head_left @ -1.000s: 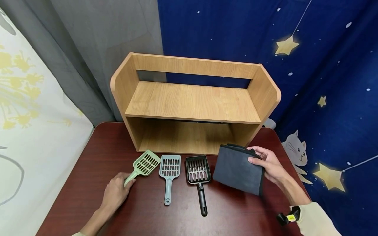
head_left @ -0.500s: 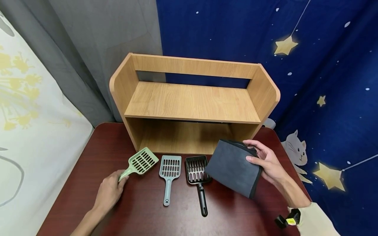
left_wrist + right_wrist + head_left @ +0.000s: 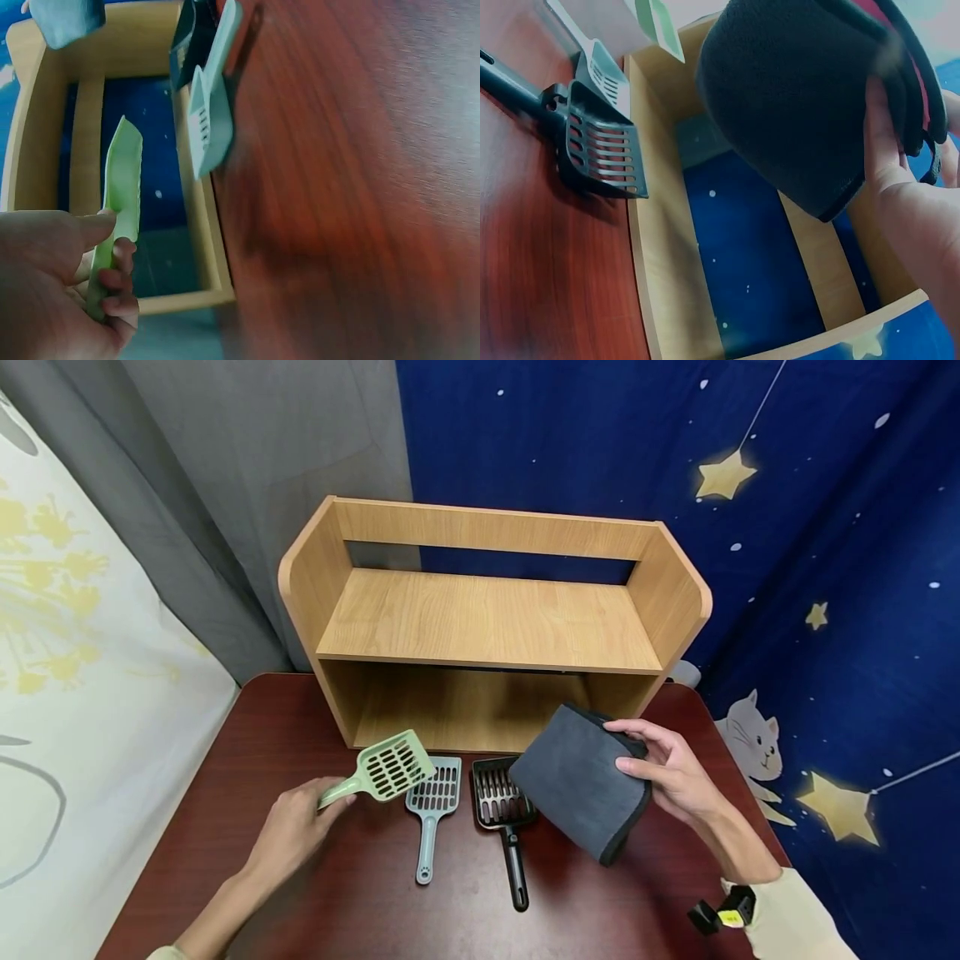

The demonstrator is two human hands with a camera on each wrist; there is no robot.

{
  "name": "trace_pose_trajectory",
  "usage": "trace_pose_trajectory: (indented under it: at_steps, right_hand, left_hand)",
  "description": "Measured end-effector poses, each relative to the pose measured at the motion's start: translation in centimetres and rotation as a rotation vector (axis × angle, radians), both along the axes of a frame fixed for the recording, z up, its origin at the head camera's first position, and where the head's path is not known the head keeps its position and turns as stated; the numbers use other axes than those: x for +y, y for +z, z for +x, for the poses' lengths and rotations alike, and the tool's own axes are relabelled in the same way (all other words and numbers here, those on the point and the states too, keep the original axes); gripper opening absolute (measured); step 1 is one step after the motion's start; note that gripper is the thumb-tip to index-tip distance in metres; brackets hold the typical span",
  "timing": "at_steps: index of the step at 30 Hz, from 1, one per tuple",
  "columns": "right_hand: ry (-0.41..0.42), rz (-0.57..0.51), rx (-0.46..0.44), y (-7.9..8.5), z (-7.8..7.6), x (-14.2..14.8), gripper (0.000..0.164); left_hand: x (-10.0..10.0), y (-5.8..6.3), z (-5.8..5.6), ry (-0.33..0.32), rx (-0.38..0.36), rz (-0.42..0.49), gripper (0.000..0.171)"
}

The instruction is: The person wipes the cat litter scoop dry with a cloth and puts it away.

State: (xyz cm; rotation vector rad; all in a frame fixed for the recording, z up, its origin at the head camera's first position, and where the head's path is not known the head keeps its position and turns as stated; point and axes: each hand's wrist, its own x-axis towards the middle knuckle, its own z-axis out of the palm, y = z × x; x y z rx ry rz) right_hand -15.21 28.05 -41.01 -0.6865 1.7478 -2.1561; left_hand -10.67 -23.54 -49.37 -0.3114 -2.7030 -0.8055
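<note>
My left hand (image 3: 300,818) grips the handle of a green litter scoop (image 3: 393,766), held above the table with its slotted head pointing right. In the head view that head overlaps a corner of a blue-grey litter scoop (image 3: 427,847) lying on the table. Beside it lies a black litter scoop (image 3: 513,868). My right hand (image 3: 678,777) pinches a folded dark grey cloth (image 3: 581,777) by its edge, thumb in front, and the cloth hangs tilted, covering part of the black scoop's right side. In the right wrist view, pink shows between the layers of the cloth (image 3: 795,97).
A two-tier wooden shelf (image 3: 487,618) stands at the back of the dark red table (image 3: 360,902). All the scoops are in front of its lower tier. Grey and starry blue curtains (image 3: 525,443) hang behind, with a white patterned one (image 3: 90,693) at the left.
The green scoop dipped slightly left, then rose and swung right over the blue-grey scoop. The cloth moved left and tilted further, coming over the black scoop's edge.
</note>
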Motion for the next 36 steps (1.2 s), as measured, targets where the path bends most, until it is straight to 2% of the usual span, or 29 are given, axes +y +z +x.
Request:
trace_pose_trajectory:
  at_steps: [4,8,16,26,29,36]
  right_hand:
    - [-0.013,0.033,0.025,0.1,-0.1,-0.5,0.047]
    - [-0.061,0.094,0.069,0.1,-0.3,-1.2,0.044]
    - [-0.236,0.352,0.284,0.6,-0.7,-2.8,0.039]
    - [-0.251,0.495,0.497,1.3,-1.8,-6.5,0.035]
    - [-0.245,0.494,0.502,1.5,-2.2,-7.7,0.034]
    - [-0.241,0.48,0.425,1.5,-2.7,-11.2,0.03]
  left_hand:
    - [1.5,0.7,-0.7,-0.058,-0.023,0.002,0.022]
    - [2.6,1.0,-1.3,-0.105,-0.055,0.002,0.021]
    - [4.3,1.4,-2.4,-0.208,-0.036,-0.023,0.018]
    - [6.5,1.7,-3.9,-0.263,-0.022,-0.016,0.019]
    - [7.2,1.7,-4.2,-0.275,-0.004,-0.013,0.02]
    - [9.0,1.7,-4.7,-0.291,-0.001,0.006,0.022]
